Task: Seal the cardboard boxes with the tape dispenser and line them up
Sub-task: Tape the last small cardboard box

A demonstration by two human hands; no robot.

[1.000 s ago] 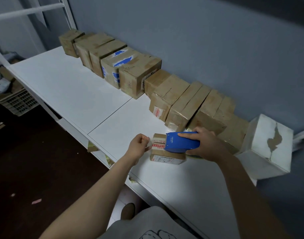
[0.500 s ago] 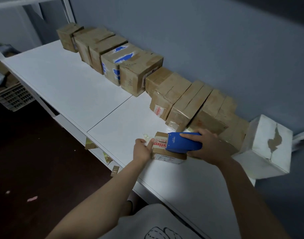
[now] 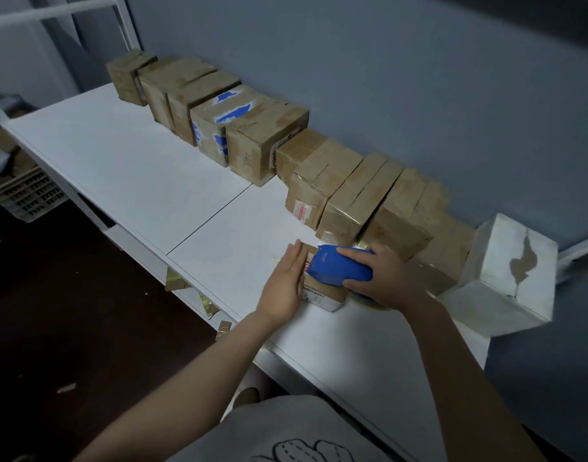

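Head view, then: where was the small box (image 3: 322,293), and who had hold of what?

It sat on the white desk (image 3: 146,168) near the front edge, apart from the long row of boxes (image 3: 352,191) against the wall (image 3: 419,78). The left hand (image 3: 284,281) lay flat, fingers straight and together, pressed against the box's left side. The right hand (image 3: 384,278) was curled round the blue tape dispenser (image 3: 339,266), fingers over its top and thumb underneath, with the tool's nose resting on the box's lid.

How would you say that box handled?

Light, I'd judge — low, short and easily shoved, which is why a bracing palm looked necessary. Corrugated card is stiff at the edges and corners but gives in the middle of a flap. So I'd press at the side wall, where the left hand was, and lift it by two opposite sides. Any glossy tape on it could make it slick.

And the dispenser?

Smooth hard plastic, rounded like a shell — the grip belonged round its back. The neighbours were dull brown card, creased and shiny with tape, one showing blue patches. A white box (image 3: 505,271) with a torn face stood at the row's right end.
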